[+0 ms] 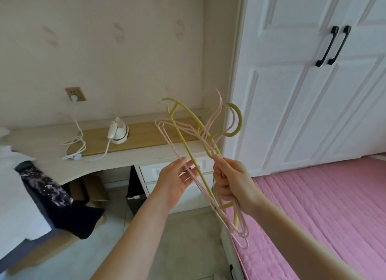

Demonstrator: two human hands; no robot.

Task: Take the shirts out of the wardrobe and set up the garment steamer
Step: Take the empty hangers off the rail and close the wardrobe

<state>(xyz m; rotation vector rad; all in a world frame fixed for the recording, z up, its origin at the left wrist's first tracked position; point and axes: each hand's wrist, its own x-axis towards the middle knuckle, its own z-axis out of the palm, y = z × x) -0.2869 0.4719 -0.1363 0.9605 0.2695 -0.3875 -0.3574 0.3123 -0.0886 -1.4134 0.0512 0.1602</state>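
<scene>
No legible text, label, brand mark, number or sign anywhere in the head view. Surfaces checked: garment steamer (118,133) on the worktop (146,133), centre left of frame, with a plain white and pink body and no readable marking; wall socket (75,94), left of centre, with a bare plate; wardrobe (313,91) doors, upper right, plain white panels; hangers (189,152), centre, unmarked. Wallpaper carries only faint leaf-like motifs, not characters.
</scene>
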